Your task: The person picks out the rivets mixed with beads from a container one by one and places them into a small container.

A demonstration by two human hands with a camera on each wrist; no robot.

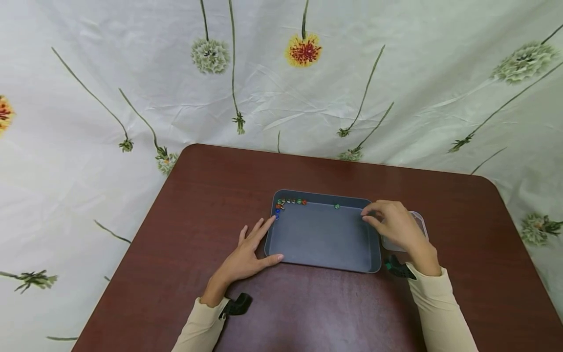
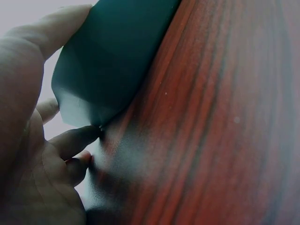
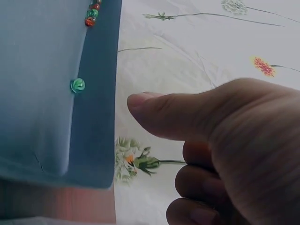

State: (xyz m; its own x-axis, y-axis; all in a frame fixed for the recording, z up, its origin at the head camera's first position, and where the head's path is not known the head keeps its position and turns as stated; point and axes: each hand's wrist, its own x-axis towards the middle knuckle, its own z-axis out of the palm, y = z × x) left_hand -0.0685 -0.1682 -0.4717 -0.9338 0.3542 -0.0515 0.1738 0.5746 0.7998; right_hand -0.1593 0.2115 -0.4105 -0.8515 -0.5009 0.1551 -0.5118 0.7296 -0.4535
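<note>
A grey rectangular tray (image 1: 325,239) lies on the table. Several small glass marbles (image 1: 299,201) line its back edge and turn down the left edge, with blue ones at the near end. One green marble (image 3: 78,85) sits apart farther right, against the back wall. My left hand (image 1: 246,259) is spread at the tray's left side, thumb at the front wall and fingertips at the left wall. Over the back right corner hovers my right hand (image 1: 393,225), thumb and index finger parted with nothing between them; its other fingers are bent in the right wrist view.
Beside the tray's right end is a clear plastic box (image 1: 420,222), partly hidden under the right hand. The dark red wooden table (image 1: 211,195) has rounded far corners. A white flowered cloth (image 1: 264,88) hangs behind it.
</note>
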